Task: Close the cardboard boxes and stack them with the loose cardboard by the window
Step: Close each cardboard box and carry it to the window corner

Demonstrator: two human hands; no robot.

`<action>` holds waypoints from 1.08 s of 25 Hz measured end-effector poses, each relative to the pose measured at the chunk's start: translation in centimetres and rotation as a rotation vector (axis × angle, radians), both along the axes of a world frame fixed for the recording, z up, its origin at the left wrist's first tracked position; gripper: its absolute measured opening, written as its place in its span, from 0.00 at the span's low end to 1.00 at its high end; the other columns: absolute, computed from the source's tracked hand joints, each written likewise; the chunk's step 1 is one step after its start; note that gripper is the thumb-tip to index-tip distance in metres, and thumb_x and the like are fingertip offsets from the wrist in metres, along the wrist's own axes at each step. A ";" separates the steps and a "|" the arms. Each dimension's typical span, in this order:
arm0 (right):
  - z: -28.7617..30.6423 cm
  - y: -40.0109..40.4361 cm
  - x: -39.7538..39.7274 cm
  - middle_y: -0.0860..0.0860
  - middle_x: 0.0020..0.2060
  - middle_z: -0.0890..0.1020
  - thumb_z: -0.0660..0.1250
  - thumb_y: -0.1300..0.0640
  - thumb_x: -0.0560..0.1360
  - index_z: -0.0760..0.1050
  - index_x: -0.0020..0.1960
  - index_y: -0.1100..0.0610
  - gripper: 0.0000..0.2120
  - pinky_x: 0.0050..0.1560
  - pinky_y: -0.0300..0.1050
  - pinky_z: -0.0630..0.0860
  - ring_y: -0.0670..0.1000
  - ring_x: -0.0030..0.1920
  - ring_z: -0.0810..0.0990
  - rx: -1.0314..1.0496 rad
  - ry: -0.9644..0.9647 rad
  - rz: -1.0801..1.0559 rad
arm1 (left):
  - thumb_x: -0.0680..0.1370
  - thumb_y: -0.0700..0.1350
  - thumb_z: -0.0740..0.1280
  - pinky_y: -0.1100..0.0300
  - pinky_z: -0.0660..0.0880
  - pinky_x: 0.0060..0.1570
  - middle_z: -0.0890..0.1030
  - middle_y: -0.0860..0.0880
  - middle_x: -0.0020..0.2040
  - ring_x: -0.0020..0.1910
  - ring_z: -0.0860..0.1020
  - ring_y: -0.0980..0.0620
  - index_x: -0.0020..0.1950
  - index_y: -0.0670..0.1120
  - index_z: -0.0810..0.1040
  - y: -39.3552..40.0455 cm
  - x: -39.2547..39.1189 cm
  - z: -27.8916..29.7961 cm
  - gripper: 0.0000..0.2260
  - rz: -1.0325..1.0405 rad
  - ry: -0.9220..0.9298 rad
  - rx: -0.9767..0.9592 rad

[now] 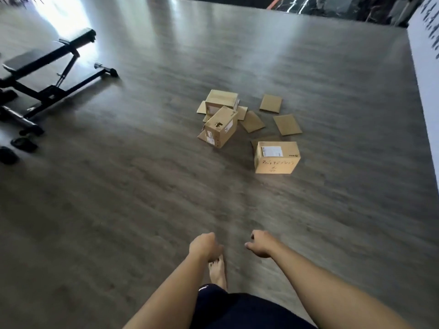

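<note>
The floor (118,210) was grey wood-look plank with a soft sheen; the boxes (276,157) were matt brown cardboard bearing white paper labels (272,151).

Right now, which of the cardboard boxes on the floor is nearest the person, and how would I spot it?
Start from the weight bench at left and look right, past the cluster of boxes. The nearest box sits alone, closest to the hands, and it alone has handwriting on its side below a white label.

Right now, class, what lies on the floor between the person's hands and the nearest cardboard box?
Nothing but bare wooden floor lies between the left hand, the right hand and the nearest box, as the head view shows.
</note>
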State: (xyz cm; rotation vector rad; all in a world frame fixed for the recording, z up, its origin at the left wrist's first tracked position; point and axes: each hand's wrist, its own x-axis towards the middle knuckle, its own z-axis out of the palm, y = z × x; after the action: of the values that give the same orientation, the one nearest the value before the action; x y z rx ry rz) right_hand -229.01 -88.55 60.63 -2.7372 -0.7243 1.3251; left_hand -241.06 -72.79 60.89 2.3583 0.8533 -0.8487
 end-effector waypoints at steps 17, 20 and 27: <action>1.8 22.8 36.3 0.55 0.64 0.78 0.63 0.39 0.76 0.74 0.65 0.53 0.23 0.60 0.48 0.74 0.57 0.63 0.77 0.027 -0.034 0.057 | 0.80 0.58 0.62 0.54 0.73 0.60 0.78 0.44 0.65 0.64 0.76 0.44 0.67 0.45 0.74 22.0 36.3 1.6 0.22 0.126 -0.045 0.023; 2.2 28.4 42.8 0.56 0.64 0.78 0.63 0.39 0.76 0.74 0.65 0.53 0.24 0.60 0.48 0.74 0.58 0.64 0.77 0.016 -0.066 0.161 | 0.80 0.58 0.61 0.53 0.74 0.61 0.77 0.45 0.65 0.64 0.76 0.44 0.67 0.45 0.73 26.7 41.0 2.3 0.22 0.251 -0.100 0.021; 1.3 44.0 49.0 0.55 0.64 0.78 0.63 0.39 0.77 0.73 0.66 0.53 0.24 0.60 0.49 0.75 0.57 0.63 0.77 -0.009 -0.043 0.275 | 0.80 0.59 0.62 0.53 0.74 0.59 0.78 0.46 0.64 0.62 0.77 0.45 0.66 0.46 0.74 39.0 44.8 1.0 0.21 0.337 -0.061 0.012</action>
State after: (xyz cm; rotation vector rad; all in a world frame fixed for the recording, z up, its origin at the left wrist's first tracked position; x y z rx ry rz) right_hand -180.00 -44.54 61.92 -2.7576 -1.1355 1.3165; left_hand -196.21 -33.74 61.93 2.1521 1.1885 -0.6302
